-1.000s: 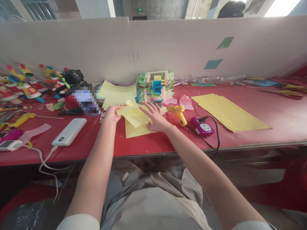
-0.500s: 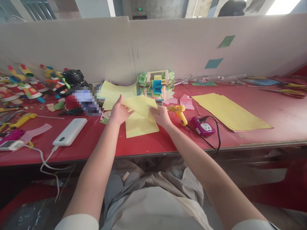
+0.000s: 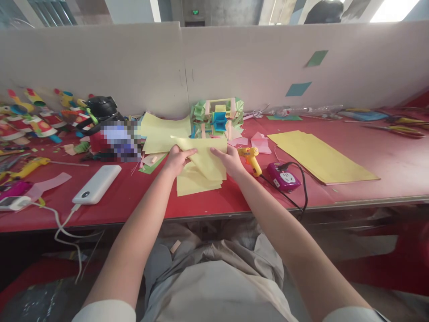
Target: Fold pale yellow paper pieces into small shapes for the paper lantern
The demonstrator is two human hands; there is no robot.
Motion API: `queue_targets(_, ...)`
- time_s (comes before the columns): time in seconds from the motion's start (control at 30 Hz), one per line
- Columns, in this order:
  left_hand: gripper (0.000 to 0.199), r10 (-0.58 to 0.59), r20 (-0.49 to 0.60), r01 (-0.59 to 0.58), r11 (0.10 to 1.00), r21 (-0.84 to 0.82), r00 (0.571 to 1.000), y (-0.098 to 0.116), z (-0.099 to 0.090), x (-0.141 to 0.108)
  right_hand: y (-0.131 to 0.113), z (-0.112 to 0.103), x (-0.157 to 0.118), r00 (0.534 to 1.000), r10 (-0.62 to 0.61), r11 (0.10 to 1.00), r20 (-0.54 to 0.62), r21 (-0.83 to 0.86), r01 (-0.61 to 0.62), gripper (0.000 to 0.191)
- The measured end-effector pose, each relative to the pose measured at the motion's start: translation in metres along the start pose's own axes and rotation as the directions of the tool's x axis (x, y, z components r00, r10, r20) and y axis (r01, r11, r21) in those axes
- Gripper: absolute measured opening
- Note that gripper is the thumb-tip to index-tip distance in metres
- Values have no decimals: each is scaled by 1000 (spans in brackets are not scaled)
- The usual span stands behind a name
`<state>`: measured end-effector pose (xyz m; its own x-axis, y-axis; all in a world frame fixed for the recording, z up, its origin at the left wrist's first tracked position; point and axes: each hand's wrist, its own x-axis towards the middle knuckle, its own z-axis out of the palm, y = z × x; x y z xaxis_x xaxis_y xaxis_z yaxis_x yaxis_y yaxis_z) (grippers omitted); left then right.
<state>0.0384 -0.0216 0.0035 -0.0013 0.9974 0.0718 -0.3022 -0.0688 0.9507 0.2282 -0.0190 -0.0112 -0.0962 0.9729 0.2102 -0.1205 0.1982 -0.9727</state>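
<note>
A sheet of yellow paper [image 3: 211, 156] is held up between my hands, its near part bent over. My left hand [image 3: 178, 160] grips its left edge, thumb on top. On the right edge, my right hand [image 3: 228, 160] pinches the sheet in the same way. Below it, more yellow sheets [image 3: 194, 185] lie on the red table, partly covered by the held one. Behind my hands rests another curled yellow sheet [image 3: 164, 129], beside a green, blue and pale-wood paper model [image 3: 219, 118].
A yellow glue gun [image 3: 251, 160] and a purple power socket block [image 3: 284, 176] sit right of my hands. Farther right lies a yellow paper stack [image 3: 321, 156]. To the left are a white power bank [image 3: 97, 184] with a cable, a black-lidded bottle [image 3: 102, 109] and several paper figures [image 3: 40, 118].
The held yellow sheet has come down and toward me, and it is now bent over. My left hand has moved right and nearer, and my right hand slightly right.
</note>
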Motion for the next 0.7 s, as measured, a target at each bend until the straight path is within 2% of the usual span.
queue_targets(0.1,38,0,-13,0,1000,13,1000,0,4,-1,3,-3,4,1000,-22,1000,16,-6,22,45)
queue_targets(0.2,42,23,-96,-24,1000,-13,995,1,5,0,8,-5,6,997,-43,997,69,-63,48,46)
queue_targets(0.3,41,38,-166,-44,998,-34,985,2,5,1,10,-5,6,988,2,995,151,-102,13,45)
queue_targets(0.37,41,32,-190,-36,999,-17,981,2,5,2,11,-4,6,991,-9,990,134,-139,27,45)
queue_targets(0.43,43,15,-210,-13,1000,12,977,0,4,3,12,-5,8,992,-115,975,45,-187,121,49)
queue_targets(0.5,46,-3,-212,11,999,35,977,-5,4,5,13,-5,10,966,-258,936,-23,-255,244,46)
queue_targets(0.57,49,-18,-199,29,998,54,980,-10,3,7,13,-5,11,944,-330,879,9,-361,311,34)
queue_targets(0.7,49,-39,-191,57,994,94,981,-15,4,8,14,-5,8,943,-299,753,145,-571,326,25)
